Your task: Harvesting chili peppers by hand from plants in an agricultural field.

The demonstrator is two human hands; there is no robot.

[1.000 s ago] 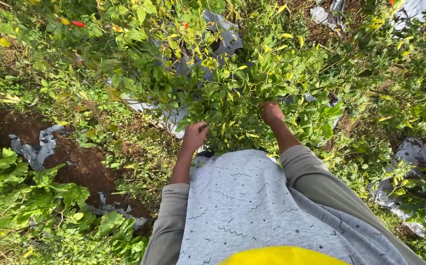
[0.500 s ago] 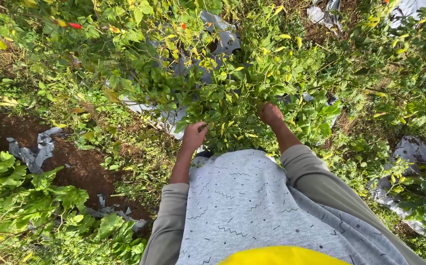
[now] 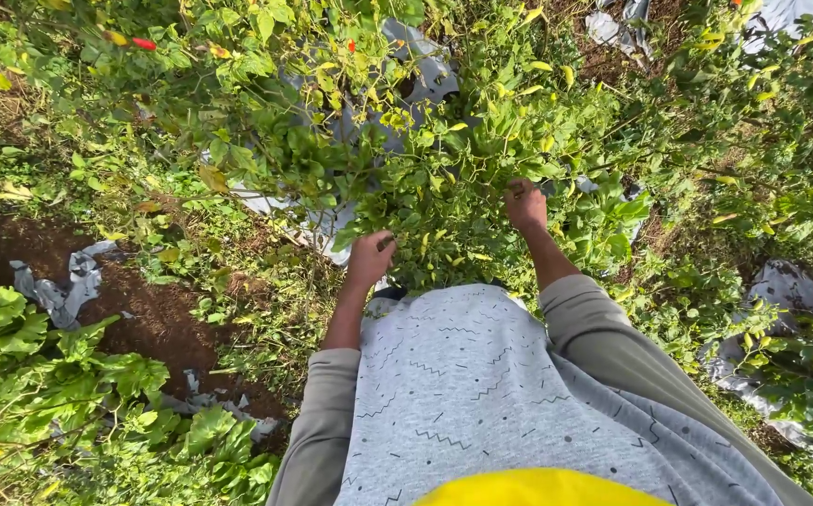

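Both hands stay in leafy bush (image 3: 444, 178).

Grey plastic mulch sheet (image 3: 59, 286), bare brown soil (image 3: 158, 323), red chilli (image 3: 144, 43)

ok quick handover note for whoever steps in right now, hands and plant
Left hand: closed loosely at the near edge of the chilli plant, at the leaves; what it holds cannot be seen.
Right hand: deeper in the foliage, fingers curled around stems or leaves.
Red chillies hang on the branches at upper left, away from both hands.
Grey plastic mulch sheet lies torn under the plants.
No picked chillies or container in view.
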